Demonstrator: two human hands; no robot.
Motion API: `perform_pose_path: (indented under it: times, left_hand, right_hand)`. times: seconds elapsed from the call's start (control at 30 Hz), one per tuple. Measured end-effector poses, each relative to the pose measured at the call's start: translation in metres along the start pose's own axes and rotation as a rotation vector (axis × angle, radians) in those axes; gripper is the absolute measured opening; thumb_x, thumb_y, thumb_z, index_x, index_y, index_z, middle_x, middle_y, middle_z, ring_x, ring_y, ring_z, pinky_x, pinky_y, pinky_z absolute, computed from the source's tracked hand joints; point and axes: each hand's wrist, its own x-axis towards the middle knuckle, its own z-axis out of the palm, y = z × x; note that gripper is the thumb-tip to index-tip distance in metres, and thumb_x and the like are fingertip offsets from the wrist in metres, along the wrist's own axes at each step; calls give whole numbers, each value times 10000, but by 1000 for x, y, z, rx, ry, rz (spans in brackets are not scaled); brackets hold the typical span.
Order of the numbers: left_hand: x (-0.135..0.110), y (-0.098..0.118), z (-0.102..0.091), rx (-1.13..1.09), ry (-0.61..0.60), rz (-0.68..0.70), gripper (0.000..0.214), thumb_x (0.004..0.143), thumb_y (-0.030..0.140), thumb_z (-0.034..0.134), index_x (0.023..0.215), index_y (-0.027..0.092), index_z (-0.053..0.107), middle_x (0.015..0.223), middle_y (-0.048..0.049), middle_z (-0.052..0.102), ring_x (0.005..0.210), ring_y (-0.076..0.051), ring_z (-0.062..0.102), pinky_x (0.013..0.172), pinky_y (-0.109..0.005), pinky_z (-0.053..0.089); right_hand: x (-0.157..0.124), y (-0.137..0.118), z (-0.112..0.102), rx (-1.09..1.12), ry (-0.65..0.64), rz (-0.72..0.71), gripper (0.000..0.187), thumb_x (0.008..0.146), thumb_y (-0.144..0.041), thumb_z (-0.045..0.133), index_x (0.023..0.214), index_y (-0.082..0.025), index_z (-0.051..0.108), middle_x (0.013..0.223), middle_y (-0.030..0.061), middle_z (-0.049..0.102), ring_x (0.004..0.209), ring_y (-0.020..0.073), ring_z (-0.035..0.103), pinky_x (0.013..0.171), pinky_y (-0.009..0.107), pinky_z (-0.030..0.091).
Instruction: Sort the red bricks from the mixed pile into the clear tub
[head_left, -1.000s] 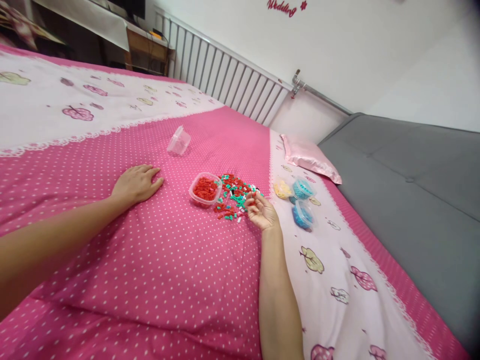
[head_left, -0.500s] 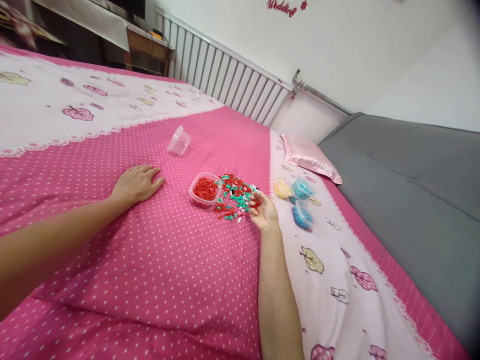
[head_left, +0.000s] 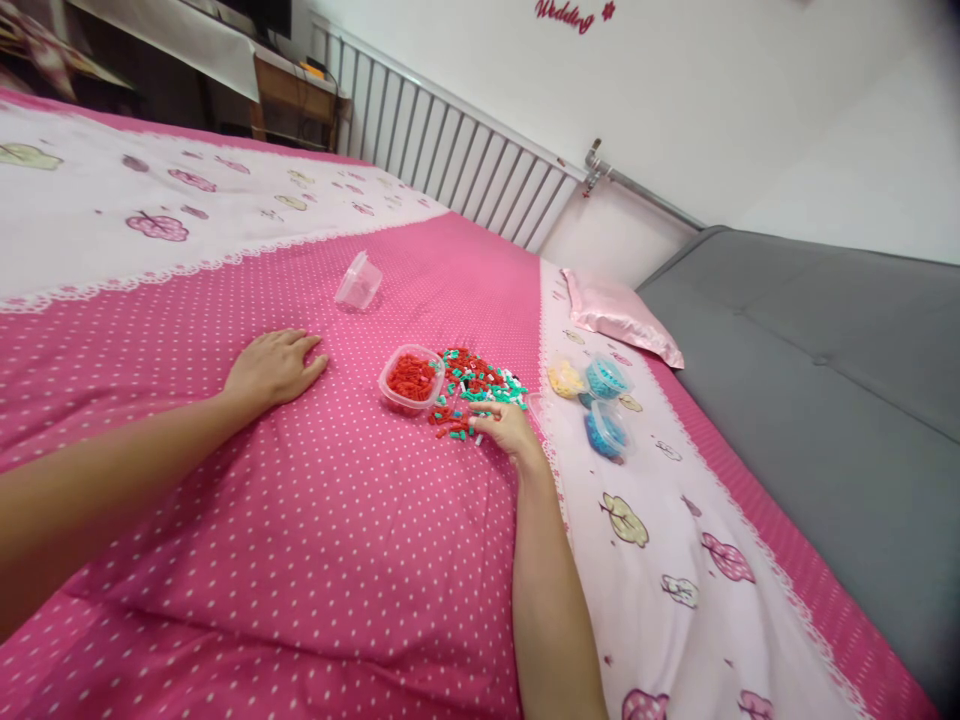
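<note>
My left hand (head_left: 276,367) lies flat on the pink polka-dot sheet, palm down, fingers spread, holding nothing. At the near right edge of a loose pile of small plastic pieces (head_left: 487,380), red, green, white and a few black, is my right hand (head_left: 508,428). Its back is turned up, with thumb and forefinger reaching left at the pile. The palm, where red pieces showed a moment ago, is hidden now. A clear square tub (head_left: 411,379) filled with red pieces stands just left of the pile, between my hands.
A second clear tub (head_left: 359,283) lies tipped on its side farther back. On the right are a tub of turquoise pieces (head_left: 606,376), a tub of blue pieces (head_left: 604,430) and yellow pieces (head_left: 566,378). A pink pillow (head_left: 619,315) rests by the grey headboard (head_left: 817,370).
My right hand has turned from palm up to palm down and moved slightly left and nearer me, uncovering the pile's right side. My left hand and the tubs have stayed put.
</note>
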Motion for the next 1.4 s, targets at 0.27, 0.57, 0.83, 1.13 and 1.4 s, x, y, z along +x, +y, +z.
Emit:
perform_pose_path:
  times: [0.27, 0.57, 0.83, 1.13, 1.4]
  left_hand:
    - [0, 1, 1, 48, 0, -16, 664, 845, 527, 185, 1299, 126, 456, 1324, -117, 481, 1250, -270, 392, 1035, -385, 254]
    - [0, 1, 1, 60, -1, -21, 676, 838, 536, 170, 1301, 135, 454, 1322, -107, 484, 1248, -263, 396, 1036, -376, 253]
    - [0, -1, 2, 43, 12, 4, 658, 861, 522, 206, 1292, 93, 457, 1320, -150, 481, 1228, -284, 409, 1025, -406, 266]
    - [0, -1, 3, 30, 32, 12, 631, 873, 507, 230, 1282, 88, 467, 1317, -158, 482, 1221, -292, 415, 1022, -417, 273]
    - [0, -1, 2, 23, 37, 10, 623, 876, 499, 236, 1279, 85, 470, 1318, -161, 482, 1221, -293, 415, 1022, -419, 271]
  right_hand:
    - [3, 8, 1, -260, -96, -15, 464, 530, -232, 691, 991, -182, 696, 415, -103, 388, 430, 80, 326, 478, 215, 233]
    - [1, 3, 5, -468, -35, -98, 370, 567, -368, 710, 895, -196, 720, 487, -48, 498, 483, 113, 408, 509, 234, 270]
    - [3, 6, 2, -351, -52, -80, 355, 563, -369, 684, 840, -148, 705, 466, -69, 457, 443, 83, 355, 474, 219, 240]
    - [-3, -5, -3, 266, -61, 46, 420, 527, -334, 780, 879, -136, 669, 497, -80, 449, 423, 38, 351, 407, 169, 243]
    - [-6, -18, -16, 1172, -233, 203, 177, 713, -155, 661, 880, -191, 616, 672, -26, 546, 493, 18, 439, 308, 56, 249]
